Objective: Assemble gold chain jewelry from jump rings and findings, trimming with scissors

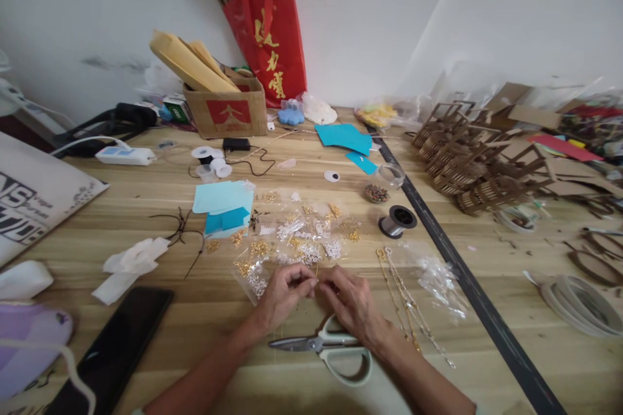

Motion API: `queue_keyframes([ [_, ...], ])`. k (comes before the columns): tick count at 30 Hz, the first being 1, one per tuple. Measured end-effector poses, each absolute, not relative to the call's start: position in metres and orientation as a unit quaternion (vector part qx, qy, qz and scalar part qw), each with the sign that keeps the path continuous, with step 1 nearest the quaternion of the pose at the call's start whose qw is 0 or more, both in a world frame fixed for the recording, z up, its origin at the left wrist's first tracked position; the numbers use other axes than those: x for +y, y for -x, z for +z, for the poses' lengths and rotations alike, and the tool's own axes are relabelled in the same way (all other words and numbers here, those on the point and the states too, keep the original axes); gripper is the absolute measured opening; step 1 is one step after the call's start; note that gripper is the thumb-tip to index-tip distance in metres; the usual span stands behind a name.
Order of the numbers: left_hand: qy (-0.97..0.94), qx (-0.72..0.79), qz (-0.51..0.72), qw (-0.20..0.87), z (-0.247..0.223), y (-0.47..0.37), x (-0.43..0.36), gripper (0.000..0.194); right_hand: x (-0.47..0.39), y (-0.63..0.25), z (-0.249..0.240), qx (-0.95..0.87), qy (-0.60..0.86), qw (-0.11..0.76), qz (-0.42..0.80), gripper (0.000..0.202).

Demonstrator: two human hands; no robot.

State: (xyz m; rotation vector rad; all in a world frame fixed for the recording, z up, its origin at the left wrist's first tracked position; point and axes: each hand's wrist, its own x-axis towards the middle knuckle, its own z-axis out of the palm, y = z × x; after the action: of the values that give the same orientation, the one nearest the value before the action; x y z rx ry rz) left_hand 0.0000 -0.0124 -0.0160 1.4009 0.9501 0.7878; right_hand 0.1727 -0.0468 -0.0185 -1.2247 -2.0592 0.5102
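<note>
My left hand (287, 292) and my right hand (348, 298) meet fingertip to fingertip near the middle of the wooden table. Both are pinched closed around something tiny; a thin gold-coloured piece (317, 269) shows upright between them. Just beyond lie clear bags of gold findings (259, 248) and silver findings (307, 254). Scissors (318, 343) with pale green handles rest below my hands, partly under my right wrist. Gold and silver chains (402, 298) lie right of my right hand. A wire spool (398, 222) stands beyond the chains.
A black phone (117, 343) and white tissue (134, 262) lie left. Blue paper (224, 198), a bead jar (384, 185) and wooden baskets (467, 168) stand farther back. A dark strip (452, 259) crosses the table at right. A cardboard box (226, 107) stands behind.
</note>
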Motion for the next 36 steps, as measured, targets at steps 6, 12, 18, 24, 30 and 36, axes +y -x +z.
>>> queue_keyframes([
  [6,-0.633,0.422,0.336,0.555,-0.018,0.000,-0.014,0.016,-0.047,-0.173,-0.012,-0.819,0.472,0.293,0.145,0.023],
  [12,-0.668,0.431,0.330,0.509,-0.019,-0.001,-0.015,0.016,-0.048,-0.175,-0.012,-0.842,0.465,0.261,0.083,0.023],
  [18,-0.694,0.423,0.331,0.479,-0.020,0.000,-0.016,0.016,-0.047,-0.174,-0.011,-0.845,0.462,0.257,0.081,0.024],
  [24,-0.706,0.429,0.330,0.458,-0.021,0.000,-0.016,0.013,-0.048,-0.174,-0.007,-0.846,0.462,0.247,0.102,0.020],
  [30,-0.702,0.431,0.331,0.460,-0.019,0.000,-0.016,0.013,-0.048,-0.174,-0.006,-0.823,0.471,0.264,0.175,0.018],
  [36,-0.658,0.431,0.323,0.527,-0.015,0.001,-0.014,0.017,-0.046,-0.173,-0.005,-0.750,0.485,0.324,0.312,0.018],
])
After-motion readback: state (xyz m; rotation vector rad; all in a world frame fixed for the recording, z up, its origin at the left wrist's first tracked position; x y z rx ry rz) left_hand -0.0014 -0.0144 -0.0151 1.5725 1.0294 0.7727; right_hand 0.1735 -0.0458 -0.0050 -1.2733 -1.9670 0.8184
